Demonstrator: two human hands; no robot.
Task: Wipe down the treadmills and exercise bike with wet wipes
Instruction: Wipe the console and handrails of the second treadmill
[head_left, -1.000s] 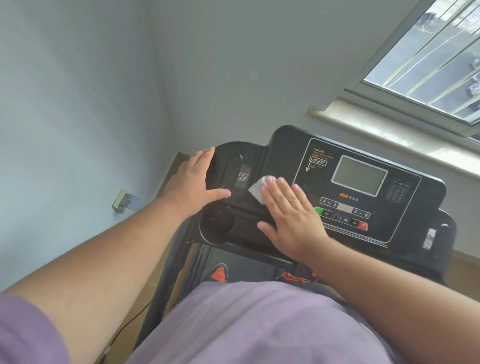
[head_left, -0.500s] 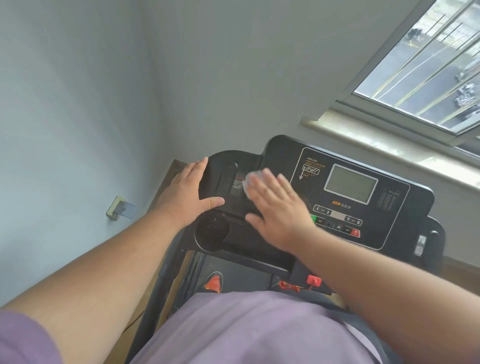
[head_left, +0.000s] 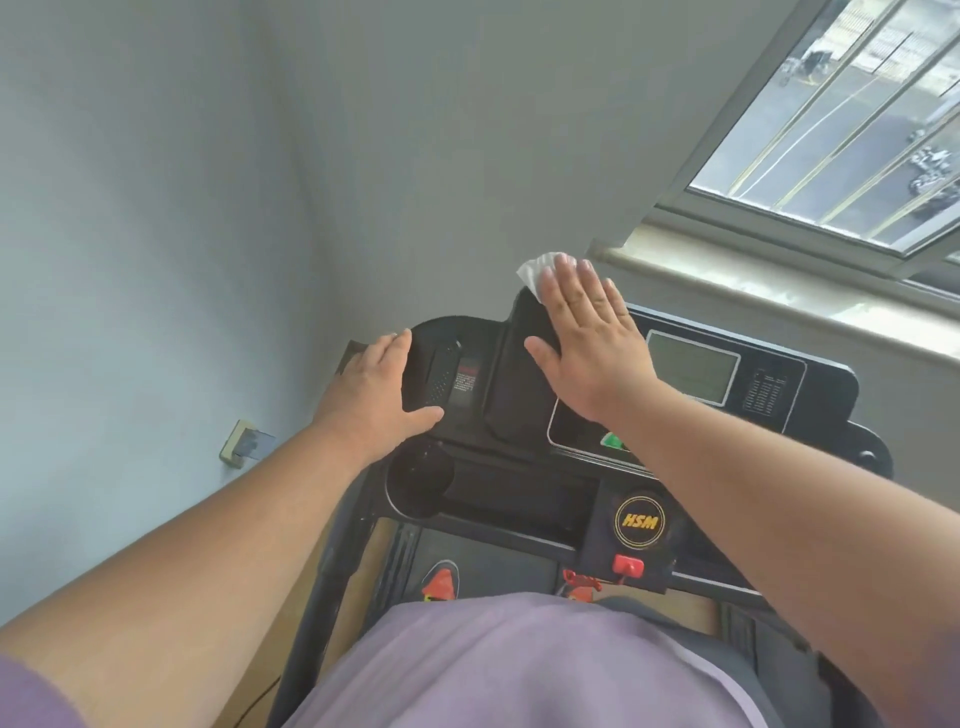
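While the flat, straight-fingered right hand (head_left: 587, 340) presses the wet wipe (head_left: 540, 270) at the treadmill console's (head_left: 774, 384) far left corner, the left hand (head_left: 376, 395) rests open on its left edge; wiping the console looks underway, its display unit next.

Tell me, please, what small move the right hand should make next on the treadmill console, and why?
Probably slide the right hand with the wet wipe rightward along the console's top edge. The wipe sits under flat fingers at the upper left corner, the screen side lies uncovered, and the left hand braces the left side.
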